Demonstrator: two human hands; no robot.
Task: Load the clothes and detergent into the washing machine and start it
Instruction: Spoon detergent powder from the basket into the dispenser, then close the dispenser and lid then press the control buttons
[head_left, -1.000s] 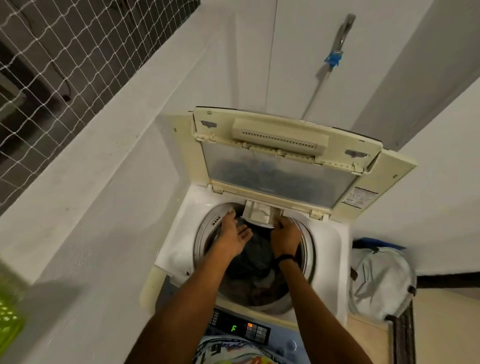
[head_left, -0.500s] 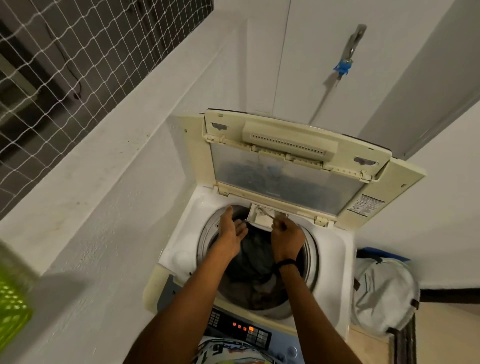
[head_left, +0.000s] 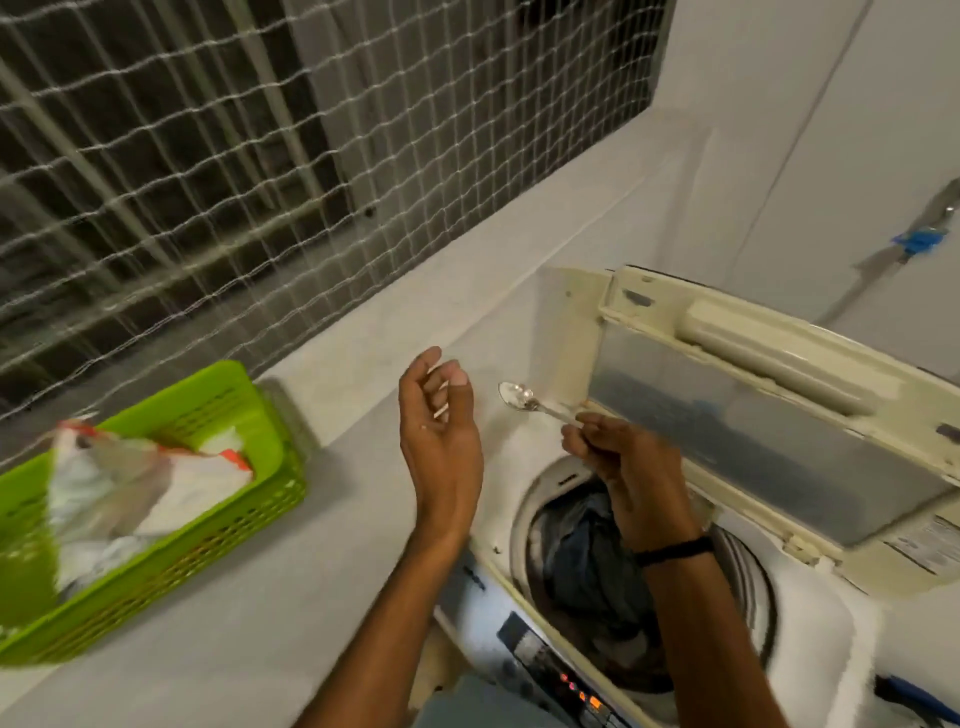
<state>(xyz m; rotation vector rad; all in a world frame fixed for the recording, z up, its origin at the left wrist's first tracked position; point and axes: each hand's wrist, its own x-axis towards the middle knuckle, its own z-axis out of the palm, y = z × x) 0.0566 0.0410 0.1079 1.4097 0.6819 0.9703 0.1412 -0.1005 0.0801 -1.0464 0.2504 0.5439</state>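
Clothes (head_left: 597, 551): I saw them already down in the drum (head_left: 522, 525).
Right hand (head_left: 639, 478): pinched the spoon (head_left: 519, 397) by its handle, bowl pointing left.
Left hand (head_left: 441, 415): empty, fingers loose, nearer the bag.
Detergent bag (head_left: 119, 483): lay in the green basket (head_left: 208, 551), well left of the spoon.

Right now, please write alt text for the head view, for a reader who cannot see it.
The right hand pinches a spoon over an open washing machine with dark clothes in its drum. The left hand, empty and loosely curled, hovers beside it; further left, a green basket holds a bag.
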